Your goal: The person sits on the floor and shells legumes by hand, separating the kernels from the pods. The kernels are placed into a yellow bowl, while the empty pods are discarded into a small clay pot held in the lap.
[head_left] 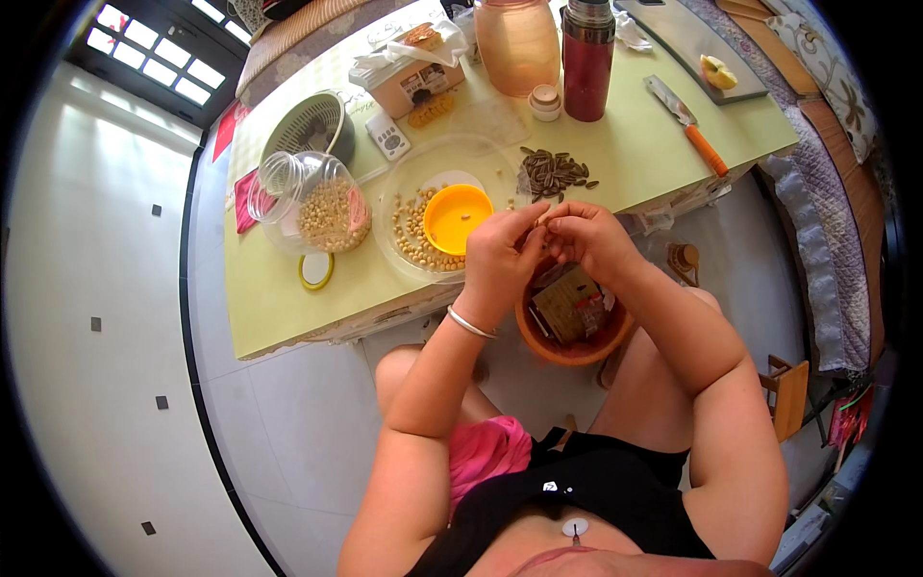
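L hand (500,252) & R hand (594,238) are close together, above the round orange plastic bin (567,357). Both hands' fingers (525,216) are bent in, tips near each other; can't tell if they're closed on smth tiny. The pile of small dark seeds (553,174) is on the pale green tabletop (279,308), just past the hands. To its L: a round yellow plastic bowl (454,207) in a wide, clear, round plastic tray (490,159) w/ round tan beans (430,256) by the bowl.

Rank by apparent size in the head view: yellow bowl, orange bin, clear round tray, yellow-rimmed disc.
1. Clear round tray
2. Orange bin, partly hidden
3. Yellow bowl
4. Yellow-rimmed disc
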Demonstrator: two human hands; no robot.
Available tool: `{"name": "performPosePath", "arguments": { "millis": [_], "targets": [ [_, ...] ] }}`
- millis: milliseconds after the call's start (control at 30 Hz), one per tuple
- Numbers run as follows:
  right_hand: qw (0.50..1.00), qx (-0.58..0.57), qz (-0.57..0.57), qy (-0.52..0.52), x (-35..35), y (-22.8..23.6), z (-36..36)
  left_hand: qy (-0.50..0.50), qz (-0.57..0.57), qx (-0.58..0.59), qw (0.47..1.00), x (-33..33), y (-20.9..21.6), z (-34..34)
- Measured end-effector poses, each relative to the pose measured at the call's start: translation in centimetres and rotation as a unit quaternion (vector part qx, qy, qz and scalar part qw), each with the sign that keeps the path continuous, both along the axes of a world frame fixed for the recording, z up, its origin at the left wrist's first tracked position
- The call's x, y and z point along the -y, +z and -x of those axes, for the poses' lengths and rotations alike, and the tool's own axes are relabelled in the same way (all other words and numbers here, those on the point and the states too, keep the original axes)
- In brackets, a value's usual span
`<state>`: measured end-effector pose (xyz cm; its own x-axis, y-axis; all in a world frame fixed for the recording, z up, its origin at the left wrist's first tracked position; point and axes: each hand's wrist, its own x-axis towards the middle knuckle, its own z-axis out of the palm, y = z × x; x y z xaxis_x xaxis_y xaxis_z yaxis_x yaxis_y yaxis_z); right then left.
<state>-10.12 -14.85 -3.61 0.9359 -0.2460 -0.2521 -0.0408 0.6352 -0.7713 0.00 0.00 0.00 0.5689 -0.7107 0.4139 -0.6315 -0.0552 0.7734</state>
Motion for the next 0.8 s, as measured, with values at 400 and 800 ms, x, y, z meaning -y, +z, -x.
{"name": "performPosePath", "arguments": {
  "millis": [400, 800],
  "targets": [
    [0.998, 0.014, 0.059, 0.003, -0.8, 0.6, -0.2, 0.006, 0.010, -0.029, 1.000, -0.1, -0.7, -0.2],
    [0.983, -0.026, 0.183, 0.008, -1.0, 1.8, 0.1, 0.068, 0.030, 0.136, 0.988, -0.5, -0.4, 0.5]
  ]
}}
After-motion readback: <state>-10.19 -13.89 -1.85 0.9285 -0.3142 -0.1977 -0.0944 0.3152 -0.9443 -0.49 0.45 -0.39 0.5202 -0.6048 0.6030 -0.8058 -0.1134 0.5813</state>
